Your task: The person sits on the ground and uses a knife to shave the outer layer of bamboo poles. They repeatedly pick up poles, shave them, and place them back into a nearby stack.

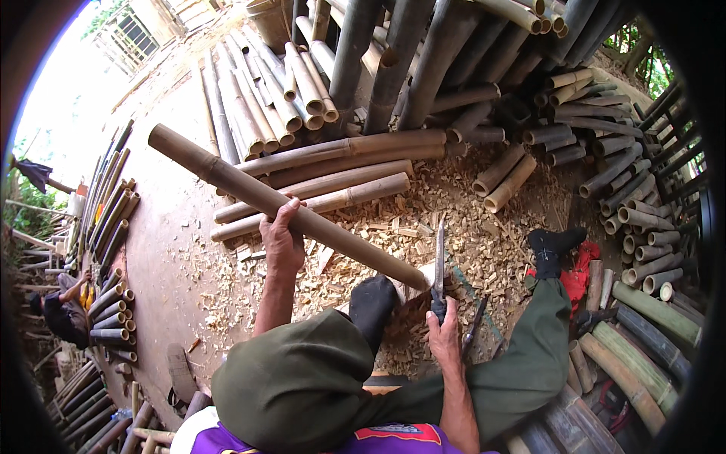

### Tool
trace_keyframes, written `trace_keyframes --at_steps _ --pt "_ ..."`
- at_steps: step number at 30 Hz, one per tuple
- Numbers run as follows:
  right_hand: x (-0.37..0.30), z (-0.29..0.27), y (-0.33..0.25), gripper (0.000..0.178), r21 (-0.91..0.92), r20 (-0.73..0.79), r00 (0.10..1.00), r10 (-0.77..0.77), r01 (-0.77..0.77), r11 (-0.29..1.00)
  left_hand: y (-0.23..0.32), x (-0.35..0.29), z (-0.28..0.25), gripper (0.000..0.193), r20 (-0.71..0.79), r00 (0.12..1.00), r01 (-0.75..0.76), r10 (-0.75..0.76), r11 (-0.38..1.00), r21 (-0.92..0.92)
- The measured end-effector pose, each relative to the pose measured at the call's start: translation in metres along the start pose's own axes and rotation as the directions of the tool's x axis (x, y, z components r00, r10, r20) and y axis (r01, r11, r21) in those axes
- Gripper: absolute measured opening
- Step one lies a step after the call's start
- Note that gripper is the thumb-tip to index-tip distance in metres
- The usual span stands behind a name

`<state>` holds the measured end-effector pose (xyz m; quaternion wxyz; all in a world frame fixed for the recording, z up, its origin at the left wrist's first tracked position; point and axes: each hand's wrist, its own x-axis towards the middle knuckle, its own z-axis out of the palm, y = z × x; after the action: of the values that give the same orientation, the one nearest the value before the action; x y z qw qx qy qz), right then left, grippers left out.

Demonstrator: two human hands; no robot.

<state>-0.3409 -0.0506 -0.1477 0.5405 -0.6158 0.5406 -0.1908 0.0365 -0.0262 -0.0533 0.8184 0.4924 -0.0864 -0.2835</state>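
Observation:
A long brown bamboo pole (344,244) slants across the middle, its far end raised at the upper left. My left hand (283,240) is wrapped round it near mid-length. The lower end rests against a pale block (429,274), close to my foot (372,309) in a black sock. My right hand (445,333) grips the dark handle of a knife (439,261). Its blade points up and away, right beside the pole's lower end; whether the two touch I cannot tell. Another dark-handled blade (475,325) lies to the right of that hand.
Pale wood chips (461,257) cover the ground around the pole. Several cut bamboo lengths (333,185) lie just beyond it. Stacked bamboo (635,219) lines the right side, and upright dark poles (408,68) stand behind. At the far left a person (64,310) sits beside more bamboo.

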Motion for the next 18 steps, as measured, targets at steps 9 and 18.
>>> trace_keyframes --at_steps 9,18 --pt "-0.008 0.0 -0.036 0.057 -0.27 0.024 1.0 0.005 0.001 0.963 0.007 -0.008 0.0 0.032 -0.015 0.999 -0.042 0.041 0.999 -0.012" --pt "-0.012 -0.001 -0.027 0.047 -0.377 -0.049 0.997 -0.064 0.041 0.925 -0.002 -0.007 0.013 0.03 -0.118 0.977 -0.17 0.178 0.983 0.076"
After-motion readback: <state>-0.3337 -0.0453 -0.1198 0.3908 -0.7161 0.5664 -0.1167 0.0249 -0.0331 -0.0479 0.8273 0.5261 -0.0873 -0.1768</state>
